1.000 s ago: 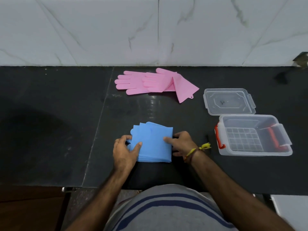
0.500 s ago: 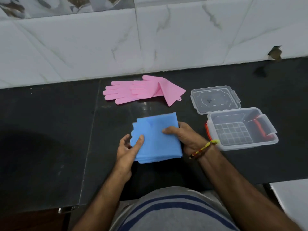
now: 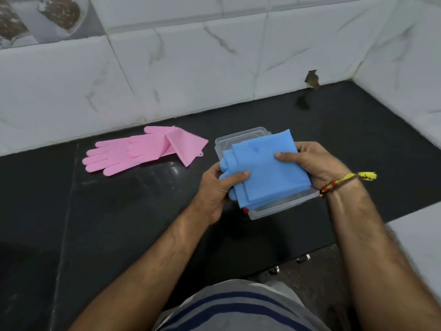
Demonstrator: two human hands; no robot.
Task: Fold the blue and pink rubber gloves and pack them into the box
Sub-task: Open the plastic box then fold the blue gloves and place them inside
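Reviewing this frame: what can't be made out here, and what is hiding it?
- Head view: inside of the box is covered by the folded blue gloves, held by the left hand and right hand.
- Head view: most of the lid lies behind the gloves.
- Head view: whether the gloves touch the box cannot be told.
- Head view: the pink gloves' cuffs overlap; the layers are unclear.

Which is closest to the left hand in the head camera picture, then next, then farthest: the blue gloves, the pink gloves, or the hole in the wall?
1. Blue gloves: held in the left hand.
2. Pink gloves: on the counter, to its left and farther back.
3. Hole in the wall: far back right.
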